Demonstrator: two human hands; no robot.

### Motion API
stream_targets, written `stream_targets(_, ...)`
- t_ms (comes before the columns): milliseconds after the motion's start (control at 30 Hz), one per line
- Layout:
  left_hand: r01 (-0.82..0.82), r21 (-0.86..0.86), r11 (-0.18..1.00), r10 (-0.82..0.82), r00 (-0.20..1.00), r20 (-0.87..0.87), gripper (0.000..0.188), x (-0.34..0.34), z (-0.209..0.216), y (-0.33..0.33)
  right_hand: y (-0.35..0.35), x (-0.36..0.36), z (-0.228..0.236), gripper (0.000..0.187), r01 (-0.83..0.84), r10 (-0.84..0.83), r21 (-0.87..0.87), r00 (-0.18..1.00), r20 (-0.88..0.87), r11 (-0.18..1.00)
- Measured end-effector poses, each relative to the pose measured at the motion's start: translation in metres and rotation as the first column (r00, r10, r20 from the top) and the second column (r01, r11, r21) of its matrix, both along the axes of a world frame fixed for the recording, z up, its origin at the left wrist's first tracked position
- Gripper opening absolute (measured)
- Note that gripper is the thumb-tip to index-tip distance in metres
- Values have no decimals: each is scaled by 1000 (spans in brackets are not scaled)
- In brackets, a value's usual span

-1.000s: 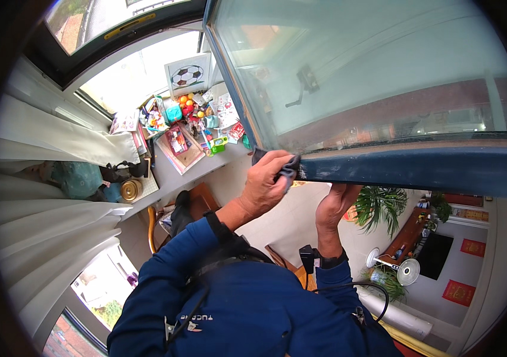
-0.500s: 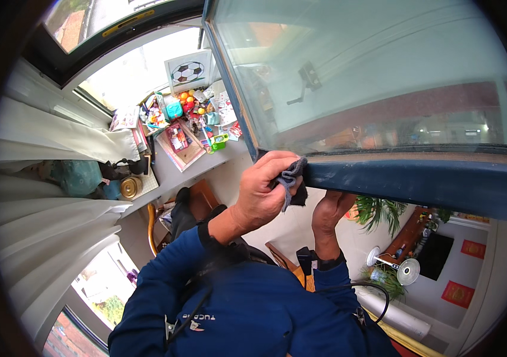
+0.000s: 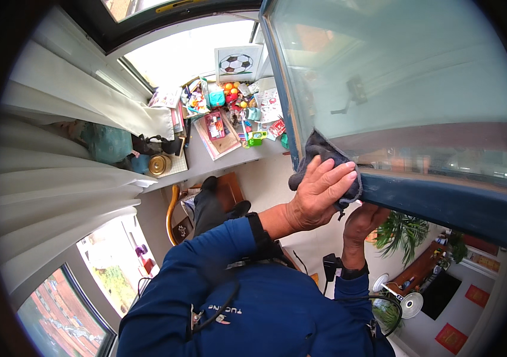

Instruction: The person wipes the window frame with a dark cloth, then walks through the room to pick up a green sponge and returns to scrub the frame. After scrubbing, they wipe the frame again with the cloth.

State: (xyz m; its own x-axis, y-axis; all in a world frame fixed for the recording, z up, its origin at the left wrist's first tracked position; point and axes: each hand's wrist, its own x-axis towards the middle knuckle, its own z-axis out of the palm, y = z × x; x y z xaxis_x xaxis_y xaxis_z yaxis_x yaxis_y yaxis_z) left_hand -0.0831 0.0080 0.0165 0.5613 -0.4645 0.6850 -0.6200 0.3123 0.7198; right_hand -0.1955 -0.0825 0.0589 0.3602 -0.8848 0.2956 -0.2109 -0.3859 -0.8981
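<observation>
A dark grey cloth point(image 3: 320, 149) covers the lower left corner of a window sash with a blue frame point(image 3: 444, 195). My left hand point(image 3: 318, 199) presses it there, its fingers laid fairly straight over the cloth. Part of the cloth spreads up along the side of the frame, and its edge hangs below my fingers. Beneath the bottom rail is my right hand point(image 3: 365, 220), wrist raised; the rail hides its fingers, so its grip does not show. The glass pane point(image 3: 408, 83) above looks hazy, with reflections on it.
Left of the sash, a grey desktop point(image 3: 197, 168) bears toys, papers and a soccer-ball picture point(image 3: 235, 63). White curtains point(image 3: 57, 172) hang at far left. A chair point(image 3: 173, 214) stands below; a white fan point(image 3: 411, 303) and a plant point(image 3: 399, 235) are at lower right.
My left hand has gone from gripping the bunched cloth to pressing it, spread out, over the frame corner. The whole view has shifted, and the room sits further right in it.
</observation>
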Motion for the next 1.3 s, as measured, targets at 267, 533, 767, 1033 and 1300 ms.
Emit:
stream_targets(267, 64, 63, 996, -65, 998, 12, 59, -5, -58, 7, -23, -46, -47, 37, 69, -92, -231, 992, -91, 971)
stream_targets(533, 144, -2, 990, -142, 982, 124, 51, 15, -98, 14, -25, -57, -41, 41, -3, -9, -308, 999, -38, 951)
stream_targets(767, 250, -124, 960, -236, 964, 121, 48, 31, -105, 11, -16, -44, -26, 36, -140, -404, -794, 800, -442, 591)
stream_targets(1033, 371, -235, 899, -335, 925, 179, 53, 45, -116, 1, -44, -29, -27, 33, -180, -420, -912, 843, -336, 368)
stream_targets(1300, 231, -345, 910, -127, 946, 298, 52, 28, -137, -25, -101, -17, -33, 30, -132, -251, -987, 962, -105, -94)
